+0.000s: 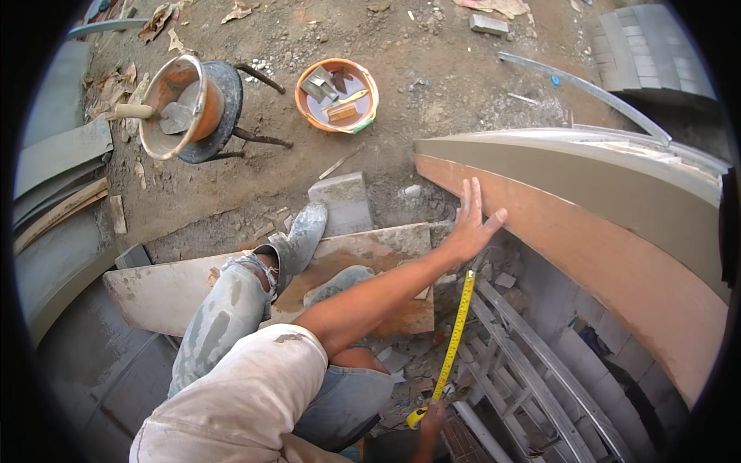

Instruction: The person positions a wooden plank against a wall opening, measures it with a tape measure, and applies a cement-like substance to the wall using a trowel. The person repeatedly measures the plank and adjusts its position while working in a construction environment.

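Observation:
My left hand (469, 224) reaches out ahead, fingers stretched and thumb apart, against a long brown board (571, 239). The board runs along the underside of a band of smooth grey plaster (556, 177). Lower down, my right hand (432, 428) grips a yellow tape measure (417, 417), partly cut off by shadow and the lower edge. From its case a yellow blade (454, 339) stands out, its free end just below my left wrist. My feet rest by a stained plank (378, 245), one boot beside a grey block (340, 204).
Beneath my arms lies an aluminium ladder (532, 370) among rubble. Ahead stand an orange bucket (299, 108) of water with tools and a mortar bucket (202, 116) on a round stool (224, 143). A curved metal strip (587, 86) lies at the upper right.

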`<state>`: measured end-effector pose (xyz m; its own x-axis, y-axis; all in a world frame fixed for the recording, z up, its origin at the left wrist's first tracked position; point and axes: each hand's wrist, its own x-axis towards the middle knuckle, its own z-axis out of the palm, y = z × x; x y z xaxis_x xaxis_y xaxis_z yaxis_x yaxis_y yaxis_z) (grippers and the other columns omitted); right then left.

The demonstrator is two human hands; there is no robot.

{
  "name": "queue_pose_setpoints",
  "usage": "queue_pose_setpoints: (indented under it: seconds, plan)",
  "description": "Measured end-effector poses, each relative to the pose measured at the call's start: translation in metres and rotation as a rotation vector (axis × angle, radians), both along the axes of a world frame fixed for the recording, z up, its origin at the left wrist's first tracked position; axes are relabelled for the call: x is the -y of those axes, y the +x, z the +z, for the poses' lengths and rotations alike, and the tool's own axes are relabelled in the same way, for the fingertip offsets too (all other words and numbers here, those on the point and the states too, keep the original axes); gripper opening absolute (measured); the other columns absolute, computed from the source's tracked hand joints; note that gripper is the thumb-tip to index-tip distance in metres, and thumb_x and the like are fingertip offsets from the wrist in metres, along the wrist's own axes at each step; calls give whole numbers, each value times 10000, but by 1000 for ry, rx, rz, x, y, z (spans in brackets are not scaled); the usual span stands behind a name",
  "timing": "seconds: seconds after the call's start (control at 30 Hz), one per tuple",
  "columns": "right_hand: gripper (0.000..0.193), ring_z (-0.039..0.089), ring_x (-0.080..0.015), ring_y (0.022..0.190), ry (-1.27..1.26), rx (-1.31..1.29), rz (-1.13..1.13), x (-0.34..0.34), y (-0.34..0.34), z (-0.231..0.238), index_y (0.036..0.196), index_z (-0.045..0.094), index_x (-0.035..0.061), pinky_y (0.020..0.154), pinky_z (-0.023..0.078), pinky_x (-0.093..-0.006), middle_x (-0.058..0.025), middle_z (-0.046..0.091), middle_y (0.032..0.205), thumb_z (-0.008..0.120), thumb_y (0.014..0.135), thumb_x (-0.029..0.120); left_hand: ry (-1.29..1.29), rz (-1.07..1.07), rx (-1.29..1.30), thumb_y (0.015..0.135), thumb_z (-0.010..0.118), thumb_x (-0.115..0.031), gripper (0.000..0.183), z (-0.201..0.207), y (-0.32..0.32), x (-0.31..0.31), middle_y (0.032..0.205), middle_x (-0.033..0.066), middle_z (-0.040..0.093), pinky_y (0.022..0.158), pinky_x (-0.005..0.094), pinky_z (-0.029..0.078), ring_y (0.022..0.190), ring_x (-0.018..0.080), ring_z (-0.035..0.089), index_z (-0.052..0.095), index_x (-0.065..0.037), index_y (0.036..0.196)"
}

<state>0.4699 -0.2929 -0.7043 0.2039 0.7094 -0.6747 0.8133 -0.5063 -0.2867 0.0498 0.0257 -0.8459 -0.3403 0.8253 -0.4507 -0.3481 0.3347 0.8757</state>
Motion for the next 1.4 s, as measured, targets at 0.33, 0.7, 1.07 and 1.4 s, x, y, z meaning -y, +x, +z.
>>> queue_pose_setpoints:
  seconds: [0.33, 0.7, 1.07, 1.4]
  plan:
    - [273, 566, -170, 670, 295, -74, -43, -56, -37, -175, 899, 635, -4, 631, 455, -350, -66, 604, 726, 553, 1014, 230, 163, 142, -95, 967, 495, -692, 1155, -58, 25, -11, 1633, 383, -71, 1260, 466, 60, 1560, 432, -64, -66, 121, 1566]
    - [191, 575, -477, 737, 647, 154, 662, -171, -52, -317, 861, 576, 4, 636, 438, -546, -229, 579, 777, 557, 977, 155, 463, 361, -469, 931, 701, -183, 512, -158, 21, 7, 1479, 206, 483, 1106, 463, 405, 1352, 393, 491, 529, 9, 1373]
    - [122, 592, -461, 726, 711, 101, 681, -206, -157, -382, 887, 588, 20, 616, 450, -544, -210, 601, 806, 589, 951, 125, -198, 281, -484, 668, 826, -703, 1327, -193, 9, 7, 1561, 322, 217, 1178, 579, 211, 1482, 454, 215, 185, 47, 1556]
    - [143, 576, -468, 698, 728, 103, 692, -226, -169, -383, 877, 568, 0, 589, 435, -533, -213, 569, 776, 584, 966, 111, -40, 120, -55, 567, 796, -822, 1629, -229, 0, -6, 1632, 388, -63, 1201, 657, 72, 1556, 468, 30, -75, 133, 1557]
